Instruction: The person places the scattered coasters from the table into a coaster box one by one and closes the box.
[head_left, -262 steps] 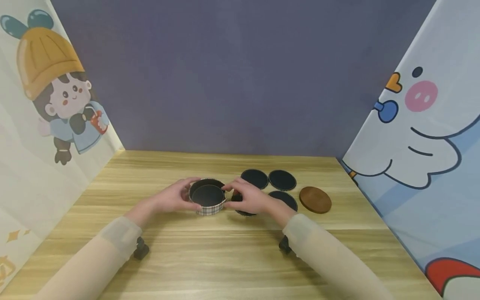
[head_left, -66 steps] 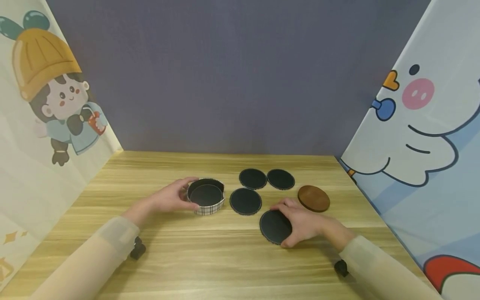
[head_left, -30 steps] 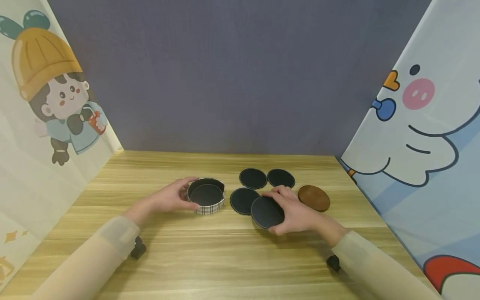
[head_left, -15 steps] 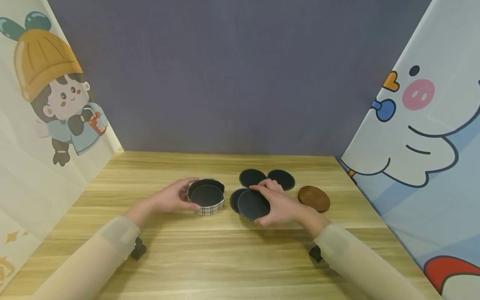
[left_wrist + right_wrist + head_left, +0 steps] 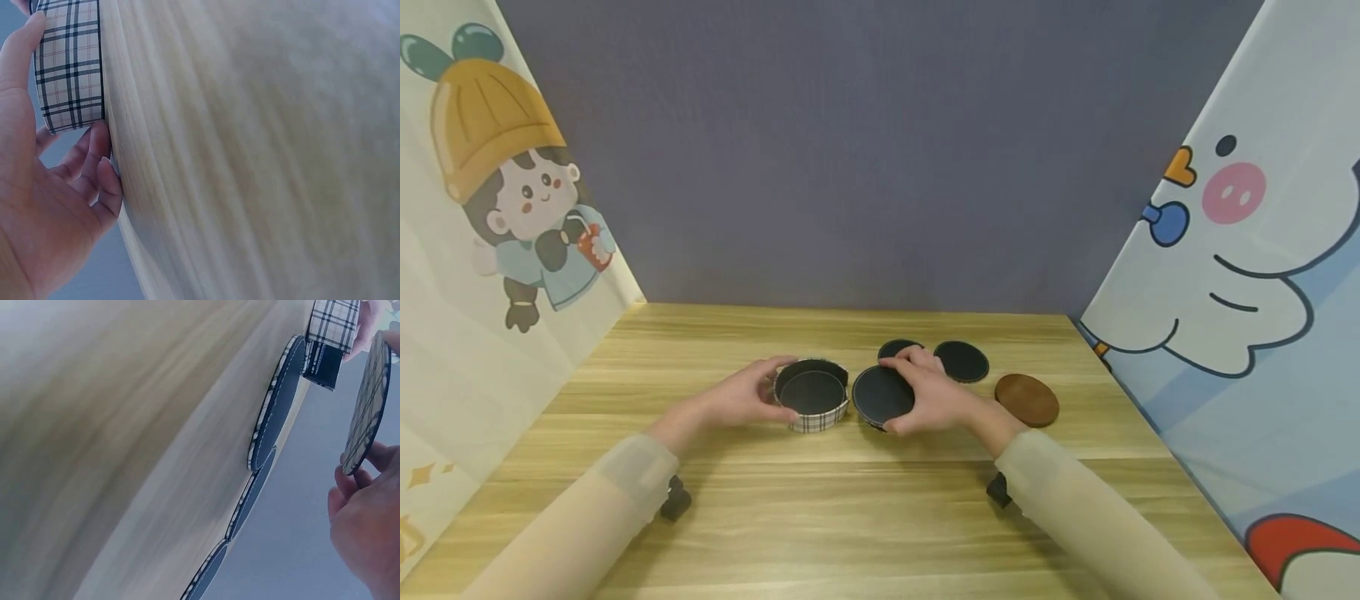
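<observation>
My left hand grips the left side of a round coaster holder, plaid outside and black inside, which stands on the table. A black disc shows inside it; whether that is a coaster or the floor, I cannot tell. With thumb and fingers, my right hand holds a round black coaster by its edge, just right of the holder. The right wrist view shows this coaster's plaid underside tilted and raised off the table. Below it lies another coaster, hidden in the head view.
Behind my right hand lie two more black coasters, one partly covered and one in fuller view. A brown round disc lies farther right. A dark panel stands behind the wooden table.
My right hand has carried the coaster leftward from the table's near right, over another coaster, up to the holder's side. My left hand has stayed on the holder.
</observation>
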`<state>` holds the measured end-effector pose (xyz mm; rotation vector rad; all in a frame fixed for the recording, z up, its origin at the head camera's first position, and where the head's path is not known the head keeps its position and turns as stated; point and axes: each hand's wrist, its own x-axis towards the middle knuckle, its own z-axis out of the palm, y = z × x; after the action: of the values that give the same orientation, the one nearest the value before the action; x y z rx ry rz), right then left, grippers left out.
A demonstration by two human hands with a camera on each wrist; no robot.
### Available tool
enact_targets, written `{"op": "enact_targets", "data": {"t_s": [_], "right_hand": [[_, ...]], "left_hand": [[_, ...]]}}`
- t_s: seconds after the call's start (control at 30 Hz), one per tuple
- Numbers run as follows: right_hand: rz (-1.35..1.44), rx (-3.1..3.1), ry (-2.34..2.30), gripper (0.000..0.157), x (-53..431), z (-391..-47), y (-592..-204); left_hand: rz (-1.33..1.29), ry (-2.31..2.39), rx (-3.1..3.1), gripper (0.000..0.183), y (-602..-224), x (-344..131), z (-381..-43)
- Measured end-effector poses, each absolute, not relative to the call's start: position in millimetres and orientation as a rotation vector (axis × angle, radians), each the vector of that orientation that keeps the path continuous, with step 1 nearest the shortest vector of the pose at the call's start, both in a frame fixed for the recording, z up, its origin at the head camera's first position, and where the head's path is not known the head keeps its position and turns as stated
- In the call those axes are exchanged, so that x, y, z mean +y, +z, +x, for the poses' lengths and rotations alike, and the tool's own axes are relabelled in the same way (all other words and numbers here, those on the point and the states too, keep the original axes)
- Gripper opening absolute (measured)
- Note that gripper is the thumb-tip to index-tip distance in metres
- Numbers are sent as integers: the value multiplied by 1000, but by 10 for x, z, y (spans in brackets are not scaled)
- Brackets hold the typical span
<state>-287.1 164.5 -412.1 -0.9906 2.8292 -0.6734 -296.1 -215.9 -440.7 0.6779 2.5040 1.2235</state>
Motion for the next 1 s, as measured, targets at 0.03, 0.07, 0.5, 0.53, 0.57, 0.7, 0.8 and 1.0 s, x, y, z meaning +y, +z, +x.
{"op": "enact_targets", "data": {"t_s": [0.03, 0.07, 0.5, 0.53, 0.57, 0.7, 0.8, 1.0], "right_hand": [[-989, 2830, -669, 105, 1624, -2889, -4124], [-987, 2829, -670, 104, 1602, -2900, -4118], [-1013, 2825, -649, 105, 1359, -3030, -4071], [-1011, 2826, -650, 105, 1344, -3038, -4073], [-1010, 2825, -651, 105, 1329, -3046, -4074], [-1008, 2830, -651, 105, 1274, -3068, -4075], [-1009, 2821, -661, 105, 1233, -3079, -4067], [-987, 2813, -660, 106, 1151, -3105, -4067]], "left_hand": [[680, 1224, 2503, 113, -4408, -2160, -2964], [682, 1227, 2500, 113, -4409, -2160, -2965], [690, 1253, 2475, 112, -4414, -2152, -2972], [692, 1254, 2474, 112, -4415, -2152, -2974], [694, 1257, 2471, 112, -4416, -2152, -2975], [701, 1265, 2464, 112, -4415, -2148, -2974], [696, 1261, 2466, 113, -4413, -2145, -2970], [680, 1243, 2479, 113, -4415, -2148, -2972]]}}
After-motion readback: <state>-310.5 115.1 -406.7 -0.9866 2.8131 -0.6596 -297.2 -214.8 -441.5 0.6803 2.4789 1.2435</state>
